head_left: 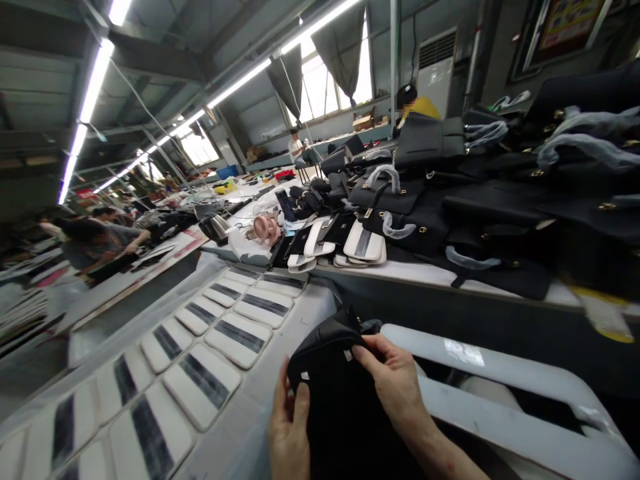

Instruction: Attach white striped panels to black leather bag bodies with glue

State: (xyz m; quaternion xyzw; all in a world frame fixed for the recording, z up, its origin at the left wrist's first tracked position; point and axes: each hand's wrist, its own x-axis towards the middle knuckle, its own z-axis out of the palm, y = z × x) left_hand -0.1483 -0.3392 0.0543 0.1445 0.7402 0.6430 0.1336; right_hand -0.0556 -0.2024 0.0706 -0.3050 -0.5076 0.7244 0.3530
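Note:
A black bag piece with a rounded upper edge and two small white tabs is held up in front of me. My left hand grips its left edge, the thumb lying just below one tab. On the upper right edge, my right hand pinches the piece, with the thumb beside the other tab. To the left, white rounded panels with dark central stripes lie in rows on a pale-covered table.
Black bags with wrapped handles are heaped on the table beyond. A pink fan and a kettle stand there. A white slotted plastic object is at the right. A person leans over work at the left.

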